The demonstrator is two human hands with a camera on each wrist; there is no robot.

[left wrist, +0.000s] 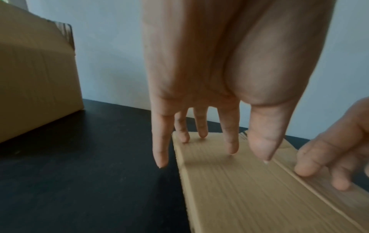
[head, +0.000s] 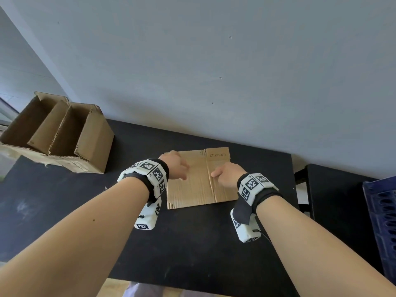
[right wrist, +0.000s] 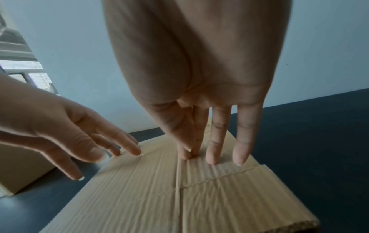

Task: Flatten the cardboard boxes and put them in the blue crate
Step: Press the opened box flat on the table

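A flattened brown cardboard box [head: 200, 189] lies flat on the black table [head: 182, 243] near the wall. My left hand [head: 174, 168] is on its left part, fingers straight and spread, tips touching the cardboard [left wrist: 239, 189]. On the box's right part my right hand [head: 227, 174] presses down with straight fingertips [right wrist: 212, 159] beside the centre seam of the cardboard [right wrist: 229, 197]. Neither hand grips anything. A blue crate [head: 383, 221] stands at the right edge, partly out of view.
A large open cardboard box [head: 64, 133] with upright flaps sits at the table's back left, also seen in the left wrist view [left wrist: 36, 75]. A grey wall [head: 214, 71] rises directly behind the table. A gap separates the table from a second dark surface [head: 334, 194] on the right.
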